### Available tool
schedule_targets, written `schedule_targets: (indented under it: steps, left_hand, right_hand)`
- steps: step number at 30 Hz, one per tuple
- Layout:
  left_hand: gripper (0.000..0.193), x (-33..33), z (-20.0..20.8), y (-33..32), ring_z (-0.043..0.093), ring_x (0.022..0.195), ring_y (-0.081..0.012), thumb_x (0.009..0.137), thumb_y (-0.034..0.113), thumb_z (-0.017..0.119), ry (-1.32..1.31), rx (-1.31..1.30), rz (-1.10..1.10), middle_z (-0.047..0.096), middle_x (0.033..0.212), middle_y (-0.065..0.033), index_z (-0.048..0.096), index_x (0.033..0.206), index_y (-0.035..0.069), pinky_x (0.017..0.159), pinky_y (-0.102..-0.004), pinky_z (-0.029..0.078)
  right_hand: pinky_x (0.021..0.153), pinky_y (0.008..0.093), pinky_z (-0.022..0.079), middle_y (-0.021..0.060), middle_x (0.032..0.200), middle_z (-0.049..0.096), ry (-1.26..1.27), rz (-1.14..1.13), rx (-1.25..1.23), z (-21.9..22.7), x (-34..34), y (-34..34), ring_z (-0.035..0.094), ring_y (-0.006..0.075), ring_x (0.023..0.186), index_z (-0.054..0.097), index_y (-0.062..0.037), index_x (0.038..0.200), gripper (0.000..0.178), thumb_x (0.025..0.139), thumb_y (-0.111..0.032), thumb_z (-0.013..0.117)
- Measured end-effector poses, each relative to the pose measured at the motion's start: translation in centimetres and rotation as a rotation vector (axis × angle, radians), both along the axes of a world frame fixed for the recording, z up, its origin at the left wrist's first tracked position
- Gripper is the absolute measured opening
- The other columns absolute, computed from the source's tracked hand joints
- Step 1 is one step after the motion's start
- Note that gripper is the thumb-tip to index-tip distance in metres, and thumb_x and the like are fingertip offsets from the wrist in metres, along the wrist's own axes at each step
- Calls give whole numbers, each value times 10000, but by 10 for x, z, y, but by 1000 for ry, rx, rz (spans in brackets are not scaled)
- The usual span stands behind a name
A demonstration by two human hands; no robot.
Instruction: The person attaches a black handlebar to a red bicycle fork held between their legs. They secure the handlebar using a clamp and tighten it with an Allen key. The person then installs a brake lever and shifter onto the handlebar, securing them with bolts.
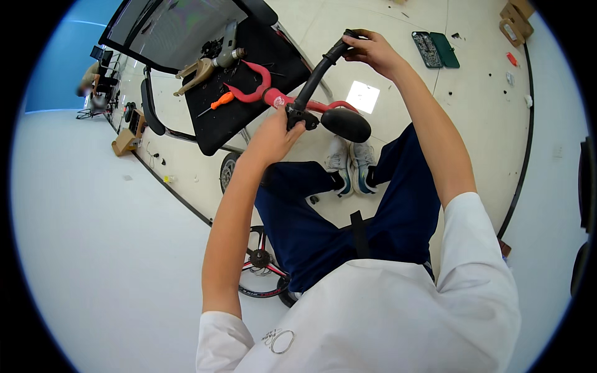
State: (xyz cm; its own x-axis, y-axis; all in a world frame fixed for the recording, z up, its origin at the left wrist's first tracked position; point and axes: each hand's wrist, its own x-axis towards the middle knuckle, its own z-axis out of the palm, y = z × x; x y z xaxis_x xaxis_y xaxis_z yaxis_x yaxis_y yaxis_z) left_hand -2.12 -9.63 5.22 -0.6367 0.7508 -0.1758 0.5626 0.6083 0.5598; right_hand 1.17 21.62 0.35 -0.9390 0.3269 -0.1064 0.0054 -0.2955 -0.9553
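A black curved bar (319, 73), which looks like a bicycle handlebar, slants up to the right in front of me. My right hand (371, 51) pinches its far end. Near its lower end, my left hand (277, 138) is closed around it by a black clamp-like part (302, 117). Behind the bar lies a small red bicycle frame (273, 97) with a forked left end, partly over the chair seat. To the right of my left hand is a black padded oval (346, 125), probably a saddle, covering part of the frame.
On the black chair (211, 133) are an orange screwdriver (222, 100), a tan fork-shaped part (198, 76) and a grey cylinder (227, 58). A wheel (260, 258) stands by my left leg. Rightward on the floor lies an open green case (443, 51) of small parts. Cardboard boxes (515, 23) sit beyond.
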Motion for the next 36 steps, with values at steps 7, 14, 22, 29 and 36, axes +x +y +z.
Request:
schedule_targets:
  steps: [7,14,22,29,36]
  left_hand:
    - [405,-6,5,-4,540,657,-227,956,268,641,0,-58,-3,583,737,-127,565,1179,-62,662,-361,462]
    - [272,1,5,-2,504,643,-188,950,219,646,4,11,-6,556,719,-89,575,1080,-9,642,-343,455]
    - [269,0,8,2,520,673,-182,967,239,637,-53,9,-10,578,745,-88,572,1082,4,666,-333,463]
    - [470,-7,10,-3,578,820,-304,981,373,604,-44,-131,-10,614,882,-179,554,1227,-24,817,-386,473]
    - [667,8,25,12,657,938,-413,955,498,609,62,-254,-20,669,947,-258,517,1212,-111,844,-448,502]
  right_hand:
    - [881,338,606,132,954,698,5,5,-124,-17,3,-2,724,221,873,614,61,1098,385,913,-248,750]
    - [889,370,619,161,1009,699,4,-130,-119,-3,11,-20,745,249,879,516,71,1164,486,904,-258,762]
    - [882,365,620,178,1022,697,-8,-158,-49,-10,13,-17,744,259,864,489,59,1226,558,897,-301,760]
    - [1063,531,427,174,1319,595,-4,-295,1213,11,8,-10,557,347,1256,578,-66,1289,611,796,-390,736]
    - [1112,515,386,187,1342,582,372,170,1758,38,23,-53,490,335,1339,586,-88,1333,690,701,-282,784]
